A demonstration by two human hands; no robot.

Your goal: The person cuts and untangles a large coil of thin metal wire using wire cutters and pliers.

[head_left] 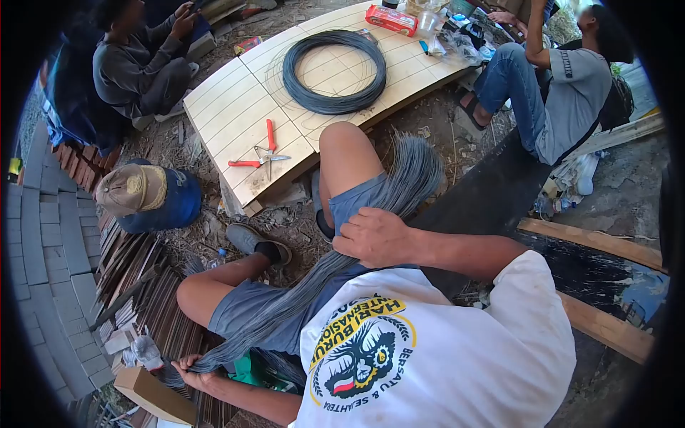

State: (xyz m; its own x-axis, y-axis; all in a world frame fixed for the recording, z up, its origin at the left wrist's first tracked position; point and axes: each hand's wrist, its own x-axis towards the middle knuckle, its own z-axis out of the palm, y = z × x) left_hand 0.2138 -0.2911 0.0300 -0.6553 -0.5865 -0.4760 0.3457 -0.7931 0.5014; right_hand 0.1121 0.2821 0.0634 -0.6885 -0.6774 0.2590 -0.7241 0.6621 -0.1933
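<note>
A long bundle of grey wire strands (278,310) lies slantwise across my lap, its fanned end (417,171) spreading past my knee. My right hand (374,237) is closed round the bundle near its middle, above my thigh. At the lower left, my left hand (194,369) is closed around the other end, where the strands gather tightly. In front of my knees, red-handled snips (267,151) lie spread apart on the low wooden table (214,107). A large coil of dark wire (334,107) rests farther back on the same tabletop.
A red packet (392,20), plastic cups and bags crowd the table's far right. People sit at the upper left and upper right. A cap (132,188) covers a blue container (173,203). Stacked tiles (135,285), grey pavers (43,285) and a cardboard box (155,394) lie left.
</note>
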